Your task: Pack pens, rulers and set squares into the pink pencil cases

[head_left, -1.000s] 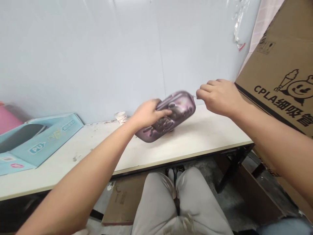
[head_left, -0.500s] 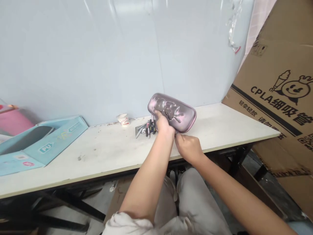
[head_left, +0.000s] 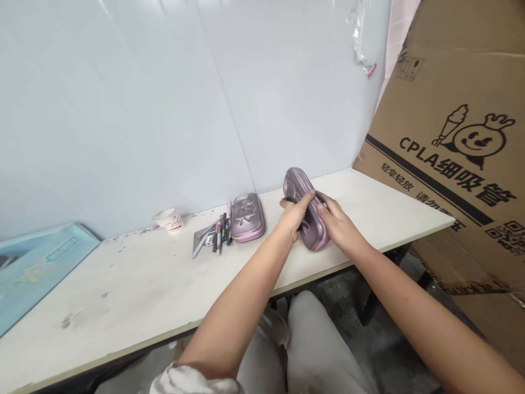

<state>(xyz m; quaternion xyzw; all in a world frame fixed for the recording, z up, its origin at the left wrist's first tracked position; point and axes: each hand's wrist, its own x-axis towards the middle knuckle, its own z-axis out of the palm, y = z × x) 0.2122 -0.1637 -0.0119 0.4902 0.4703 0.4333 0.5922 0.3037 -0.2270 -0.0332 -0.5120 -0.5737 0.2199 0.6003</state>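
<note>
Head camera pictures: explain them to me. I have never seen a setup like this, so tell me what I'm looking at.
One camera worn on a person's head looks down at their own bare arms and lap. Their left hand and right hand together hold a pink hard-shell case above a white table. On the table lie a second pink case, a group of pens and a small paper cup. A pale blue box sits at the left end, and a large cardboard box stands at the right.
</note>
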